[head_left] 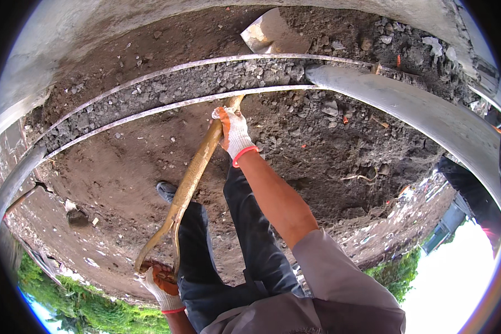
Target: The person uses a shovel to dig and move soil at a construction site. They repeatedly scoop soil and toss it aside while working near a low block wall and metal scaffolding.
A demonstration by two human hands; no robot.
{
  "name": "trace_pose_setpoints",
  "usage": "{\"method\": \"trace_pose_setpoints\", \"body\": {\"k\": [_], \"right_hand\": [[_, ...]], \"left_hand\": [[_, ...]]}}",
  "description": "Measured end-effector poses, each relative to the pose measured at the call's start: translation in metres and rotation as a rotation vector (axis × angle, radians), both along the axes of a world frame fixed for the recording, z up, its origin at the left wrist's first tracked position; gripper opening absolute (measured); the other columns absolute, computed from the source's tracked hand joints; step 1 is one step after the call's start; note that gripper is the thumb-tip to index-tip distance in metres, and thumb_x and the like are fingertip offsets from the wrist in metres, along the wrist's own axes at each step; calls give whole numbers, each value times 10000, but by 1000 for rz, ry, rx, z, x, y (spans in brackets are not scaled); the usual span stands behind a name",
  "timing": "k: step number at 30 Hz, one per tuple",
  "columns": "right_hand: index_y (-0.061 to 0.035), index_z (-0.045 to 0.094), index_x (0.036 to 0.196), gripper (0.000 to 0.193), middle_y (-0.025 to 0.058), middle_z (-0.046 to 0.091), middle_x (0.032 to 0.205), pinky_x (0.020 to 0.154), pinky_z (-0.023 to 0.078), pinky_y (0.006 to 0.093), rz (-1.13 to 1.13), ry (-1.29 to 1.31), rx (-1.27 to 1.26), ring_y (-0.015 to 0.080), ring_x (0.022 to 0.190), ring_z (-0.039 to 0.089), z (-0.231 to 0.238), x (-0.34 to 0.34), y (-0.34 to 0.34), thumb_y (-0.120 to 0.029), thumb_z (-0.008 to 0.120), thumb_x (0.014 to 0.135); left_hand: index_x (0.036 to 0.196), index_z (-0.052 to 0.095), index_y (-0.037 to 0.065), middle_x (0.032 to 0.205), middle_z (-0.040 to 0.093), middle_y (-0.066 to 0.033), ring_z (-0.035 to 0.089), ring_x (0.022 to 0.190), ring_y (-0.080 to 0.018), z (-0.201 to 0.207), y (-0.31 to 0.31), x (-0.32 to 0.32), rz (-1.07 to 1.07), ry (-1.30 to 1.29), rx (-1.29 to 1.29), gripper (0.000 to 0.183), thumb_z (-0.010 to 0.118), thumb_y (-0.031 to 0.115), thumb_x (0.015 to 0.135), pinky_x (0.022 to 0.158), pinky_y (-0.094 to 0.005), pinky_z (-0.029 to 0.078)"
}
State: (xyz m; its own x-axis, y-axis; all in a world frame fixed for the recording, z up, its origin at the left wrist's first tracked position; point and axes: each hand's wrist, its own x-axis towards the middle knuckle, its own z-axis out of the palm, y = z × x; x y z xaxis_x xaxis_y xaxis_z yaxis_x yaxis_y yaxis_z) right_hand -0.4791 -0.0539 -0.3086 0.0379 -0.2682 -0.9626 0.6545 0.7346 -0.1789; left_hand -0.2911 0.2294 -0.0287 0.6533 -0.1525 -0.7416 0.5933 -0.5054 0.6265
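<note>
I hold a shovel slantwise in front of my legs. Its worn wooden handle (190, 175) ends in a forked grip at the lower left, and my left hand (162, 286), in a white and orange work glove, is closed on that grip. Higher up, near the gravel-filled strip, my right hand (234, 131) wraps round the shaft in a matching glove with a red cuff. The metal shovel blade (275, 33) shows beyond the strip, against dark soil. Between blade and right hand, the strip hides part of the shovel.
A long grey pipe-like beam (395, 92) curves across the view, its middle an open strip of gravel (189, 82) between pale edges. Behind it stands a concrete wall (128, 15). Broken stones (331, 108) and loose soil lie right. My shoe (166, 190) is left of the handle.
</note>
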Motion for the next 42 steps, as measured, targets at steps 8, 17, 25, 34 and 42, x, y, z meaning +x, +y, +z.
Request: {"method": "trace_pose_setpoints", "body": {"k": [8, 17, 25, 34, 42], "right_hand": [[-84, 508, 990, 485, 113, 541, 812, 658, 477, 431, -113, -112, -24, 297, 719, 550, 14, -21, 3, -474, 232, 909], [-86, 455, 908, 189, 100, 524, 758, 627, 506, 367, -168, -57, -201, 240, 647, 541, 51, -57, 4, -165, 610, 834], [-90, 462, 871, 225, 88, 515, 744, 670, 507, 379, -253, 36, -176, 229, 693, 538, 79, -133, 52, -208, 646, 815], [-78, 493, 759, 207, 19, 478, 670, 611, 479, 310, -592, 193, -362, 172, 629, 495, 214, -202, 172, -213, 640, 705], [-107, 489, 716, 285, 19, 485, 665, 601, 478, 323, -546, 205, -219, 184, 638, 494, 215, -170, 237, -325, 671, 726]], "left_hand": [[1005, 495, 54, 735, 485, -27, 486, 621, -111, 16, -16, -12, -44, 17, -64, 223, 567, 38, 796, 580, -247, 448], [940, 483, 54, 744, 509, -30, 508, 606, -119, 4, -21, -12, -205, -105, -160, 243, 664, 40, 779, 549, -265, 455], [961, 479, 31, 679, 527, -38, 538, 545, -126, 6, -25, -16, -239, 36, -165, 283, 658, -1, 744, 495, -237, 468], [1097, 497, 110, 890, 574, -83, 591, 693, -198, 35, -25, 35, -1343, -371, -373, 629, 760, 261, 547, 602, -326, 501], [894, 522, 47, 784, 530, -35, 535, 677, -127, 57, 25, 50, -1015, -276, 88, 347, 714, 128, 617, 614, -270, 444]]}}
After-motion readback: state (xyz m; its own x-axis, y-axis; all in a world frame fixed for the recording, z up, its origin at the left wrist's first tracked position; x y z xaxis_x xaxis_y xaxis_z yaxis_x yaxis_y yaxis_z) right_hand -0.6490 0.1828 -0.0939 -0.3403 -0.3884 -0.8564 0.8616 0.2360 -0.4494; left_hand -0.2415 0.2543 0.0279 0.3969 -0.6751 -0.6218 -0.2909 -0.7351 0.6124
